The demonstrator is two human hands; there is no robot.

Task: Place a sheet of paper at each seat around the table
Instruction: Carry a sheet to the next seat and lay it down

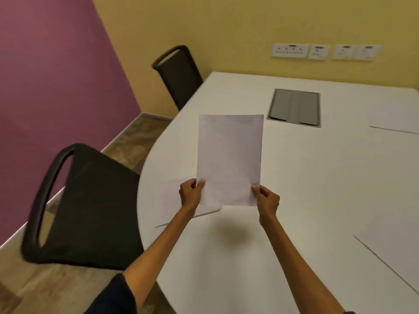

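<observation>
I hold a white sheet of paper [229, 159] upright above the white table [306, 177]. My left hand [191, 193] pinches its lower left corner and my right hand [267, 200] pinches its lower right corner. Another sheet [167, 205] lies flat on the table under my left hand, in front of the near black chair [90, 214]. A second black chair [179, 73] stands at the table's far left edge, with bare table in front of it. More sheets lie at the right: a near sheet [394, 245] and a far sheet [396, 118].
A grey cable hatch [294, 107] is set into the table top. A purple wall [56, 87] runs along the left and a yellow wall with sockets [326, 52] stands behind the table. Wood-look floor [136, 137] shows between wall and chairs.
</observation>
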